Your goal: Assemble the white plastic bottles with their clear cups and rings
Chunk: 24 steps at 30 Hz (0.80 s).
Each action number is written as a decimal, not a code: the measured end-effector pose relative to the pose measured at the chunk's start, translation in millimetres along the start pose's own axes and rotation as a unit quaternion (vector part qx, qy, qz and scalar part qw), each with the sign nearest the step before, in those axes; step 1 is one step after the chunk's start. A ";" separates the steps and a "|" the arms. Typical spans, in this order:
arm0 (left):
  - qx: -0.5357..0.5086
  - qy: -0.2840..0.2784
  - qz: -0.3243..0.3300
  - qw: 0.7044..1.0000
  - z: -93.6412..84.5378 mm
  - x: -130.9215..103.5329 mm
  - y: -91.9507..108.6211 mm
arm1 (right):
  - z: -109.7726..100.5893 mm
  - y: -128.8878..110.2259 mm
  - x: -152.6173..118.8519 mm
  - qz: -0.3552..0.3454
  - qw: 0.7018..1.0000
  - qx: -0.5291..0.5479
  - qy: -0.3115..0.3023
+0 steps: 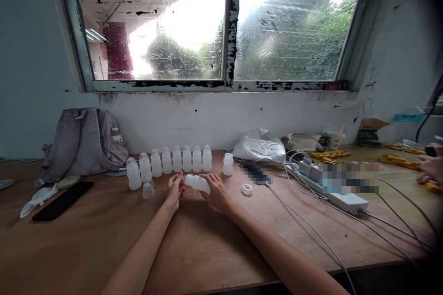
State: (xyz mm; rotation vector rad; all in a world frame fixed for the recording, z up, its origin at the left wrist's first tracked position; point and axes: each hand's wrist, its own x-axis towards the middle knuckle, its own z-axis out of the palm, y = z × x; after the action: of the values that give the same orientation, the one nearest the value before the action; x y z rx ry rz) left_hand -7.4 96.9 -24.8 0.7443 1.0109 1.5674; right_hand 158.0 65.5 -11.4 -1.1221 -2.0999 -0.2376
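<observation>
A frosted white baby bottle (198, 183) lies tilted in my right hand (218, 191), whose fingers wrap its base end; its neck points left. My left hand (176, 190) is pinched at the neck end, on a small translucent piece too unclear to name. In front of the row, left of my left hand, stands a loose clear cap (148, 190). Several capped baby bottles (166, 161) are lined up behind my hands. To the right, an uncapped bottle (227, 165) stands alone, and a white collar ring (247, 189) lies on the wooden table (207, 249).
A grey backpack (86, 140) leans at the back left, near a black phone (62, 200). On the right are a plastic bag (261, 147), a white power strip (346, 200) and trailing cables. Another person's hand (431, 166) shows at far right by yellow parts (399, 161).
</observation>
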 end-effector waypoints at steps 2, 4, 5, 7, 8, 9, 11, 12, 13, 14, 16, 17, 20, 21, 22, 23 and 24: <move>0.004 0.002 -0.001 1.000 0.2 -1.6 0.4 | -0.2 0.4 0.0 0.003 1.000 0.000 -0.001; 0.011 -0.001 -0.001 1.000 0.2 -3.2 0.7 | -0.2 0.6 -0.2 0.004 1.000 0.002 -0.001; 0.017 -0.004 0.000 1.000 0.1 -3.7 0.8 | -0.2 0.7 -0.3 0.004 1.000 0.002 -0.002; 0.023 -0.013 0.002 1.000 -0.4 -4.1 0.7 | 0.1 1.0 -0.8 0.004 1.000 0.001 -0.006; 0.019 -0.023 0.002 1.000 -0.7 -3.8 0.7 | 0.4 1.3 -1.1 0.005 1.000 0.000 -0.007; 0.008 -0.038 0.000 0.999 -1.0 -3.4 0.8 | 0.7 1.8 -1.4 0.007 1.000 -0.001 -0.007; -0.024 -0.071 -0.005 0.997 -1.3 -2.0 1.2 | 1.3 3.2 -1.7 0.014 1.000 0.000 -0.004; -0.039 -0.079 -0.009 0.996 -1.2 -1.5 1.6 | 1.5 3.8 -1.8 0.018 1.000 0.001 -0.001; -0.048 -0.081 -0.015 0.995 -1.0 -1.1 2.0 | 1.7 4.4 -1.8 0.021 1.000 0.004 0.002; -0.050 -0.076 -0.023 0.996 -0.7 -1.0 2.4 | 1.8 4.8 -1.7 0.022 1.000 0.006 0.005; -0.038 -0.065 -0.043 0.996 -0.1 -1.7 3.0 | 1.8 4.7 -1.5 0.020 1.000 0.013 0.011; -0.029 -0.067 -0.053 0.996 0.1 -2.3 3.1 | 1.7 4.1 -1.4 0.018 1.000 0.018 0.012; 0.003 -0.098 -0.078 0.992 -0.3 -4.8 3.4 | 1.5 0.8 -1.4 0.016 0.999 0.049 0.013; 0.015 -0.108 -0.083 0.991 -0.6 -5.8 3.6 | 1.6 -0.6 -1.3 0.021 0.997 0.074 0.014; 0.025 -0.116 -0.085 0.989 -0.8 -6.7 3.9 | 1.7 -1.9 -1.2 0.037 0.993 0.108 0.015; 0.031 -0.124 -0.084 0.988 -0.9 -7.7 4.4 | 1.8 -3.0 -0.9 0.068 0.986 0.152 0.012; 0.033 -0.132 -0.078 0.988 -0.8 -8.7 5.0 | 1.9 -3.8 -0.4 0.114 0.971 0.208 0.001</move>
State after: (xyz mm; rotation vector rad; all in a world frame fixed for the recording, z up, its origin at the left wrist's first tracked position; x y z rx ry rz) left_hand -8.4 88.0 -20.3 0.8718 0.9050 1.2673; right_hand 154.2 63.8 -12.4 -1.0865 -1.8801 0.2996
